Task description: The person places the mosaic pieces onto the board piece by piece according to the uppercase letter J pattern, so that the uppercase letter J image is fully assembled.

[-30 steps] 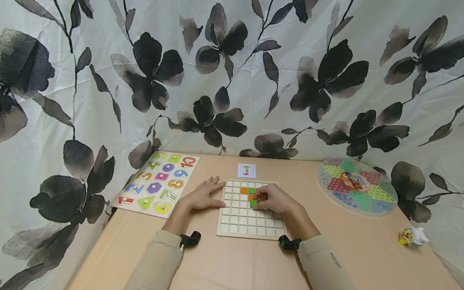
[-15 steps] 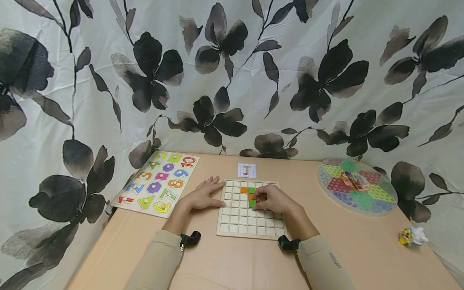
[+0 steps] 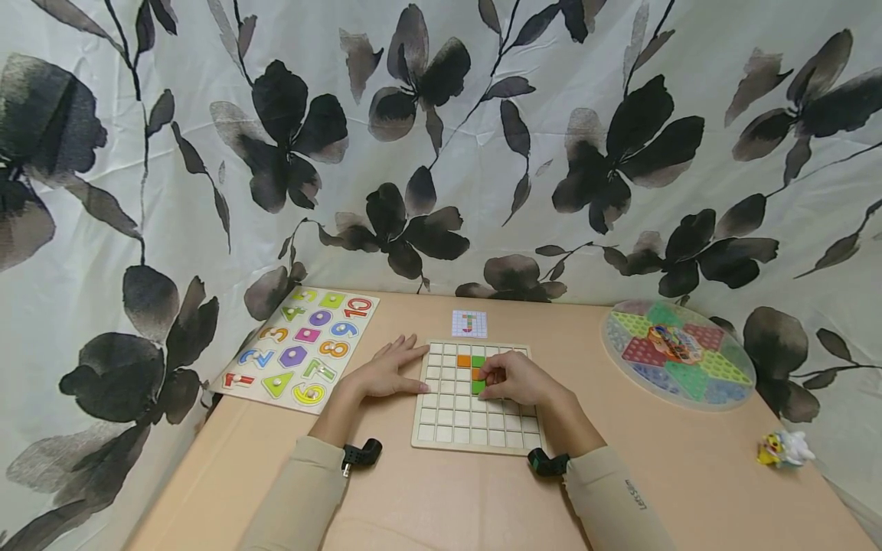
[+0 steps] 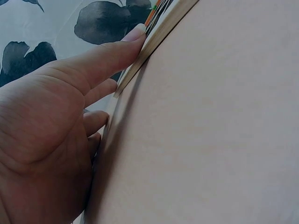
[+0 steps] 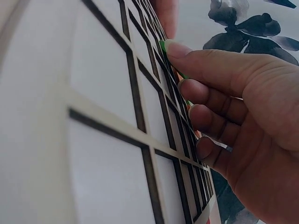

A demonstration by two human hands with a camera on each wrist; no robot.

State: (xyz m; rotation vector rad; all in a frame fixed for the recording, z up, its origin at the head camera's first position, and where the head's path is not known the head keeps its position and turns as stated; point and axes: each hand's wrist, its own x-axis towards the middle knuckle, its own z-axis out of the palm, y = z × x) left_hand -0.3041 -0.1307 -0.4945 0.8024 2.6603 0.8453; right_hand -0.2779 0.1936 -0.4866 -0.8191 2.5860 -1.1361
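Note:
A wooden grid board (image 3: pixel 444 435) with white squares lies in the middle of the table. My right hand (image 3: pixel 520 379) is over its right half, thumb and fingers pinching a small green square tile (image 3: pixel 477 388) low at the grid. In the right wrist view the tile's green edge (image 5: pixel 162 45) shows by the thumb tip. An orange tile (image 3: pixel 464 361) and another green tile (image 3: pixel 478 361) sit in the upper squares; a second orange tile (image 3: pixel 475 373) is partly behind my fingers. My left hand (image 3: pixel 386 373) lies with fingers spread, its thumb (image 4: pixel 126 44) touching the board's left edge.
A small pattern card (image 3: pixel 469 324) lies behind the board. On the left is a number-and-shape puzzle board (image 3: pixel 292 357). A round Chinese checkers board (image 3: pixel 678 356) stands at the right, and a small toy figure (image 3: pixel 785 449) near the right edge. A floral curtain (image 3: pixel 496 153) hangs behind.
The green tile in my right hand has shifted slightly left, and the right hand with it. My left hand stays where it was.

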